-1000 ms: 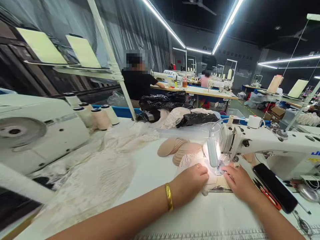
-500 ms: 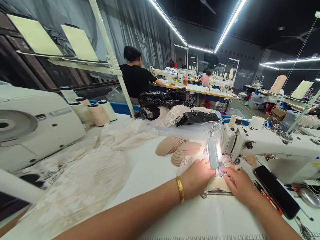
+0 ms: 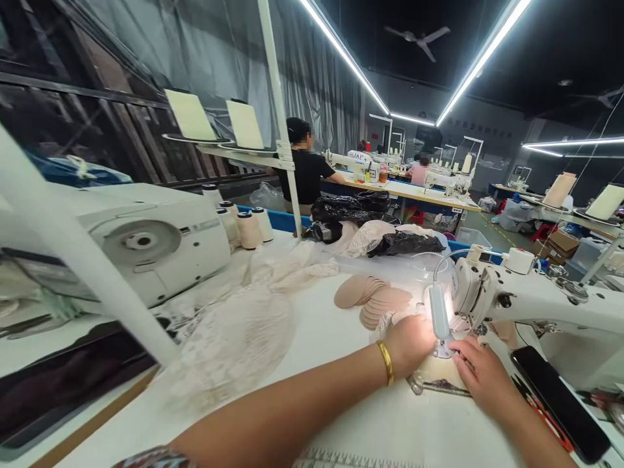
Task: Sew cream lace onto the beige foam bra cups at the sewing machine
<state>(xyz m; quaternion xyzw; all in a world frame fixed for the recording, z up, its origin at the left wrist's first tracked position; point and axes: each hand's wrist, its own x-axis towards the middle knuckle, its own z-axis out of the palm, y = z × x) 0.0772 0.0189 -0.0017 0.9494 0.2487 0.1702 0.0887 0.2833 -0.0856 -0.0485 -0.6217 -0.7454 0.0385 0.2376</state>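
My left hand (image 3: pixel 413 344), a gold bangle at its wrist, is closed at the left of the sewing machine's presser-foot area, against pale lace fabric (image 3: pixel 383 323). Lamp glare and the small grey lamp (image 3: pixel 439 312) hide its fingertips. Close to the metal needle plate (image 3: pixel 442 351), my right hand (image 3: pixel 480 370) has its index finger and thumb drawn toward each other; whatever lies between them is too small to make out. The white sewing machine (image 3: pixel 546 289) reaches in from the right. Beside my left hand lie fanned stacks of beige oval pads (image 3: pixel 385 305).
A phone (image 3: pixel 560 403) and red-handled scissors (image 3: pixel 548 422) lie right of my right forearm. Lace fabric (image 3: pixel 244 331) spreads over the left of the table. Behind are thread cones (image 3: pixel 249 231), black plastic bags (image 3: pixel 351 208) and a seated person (image 3: pixel 305 175).
The camera view has swung left and up, so the scene sits farther right and lower. Both hands stay beside the needle area, with little visible change in their grip.
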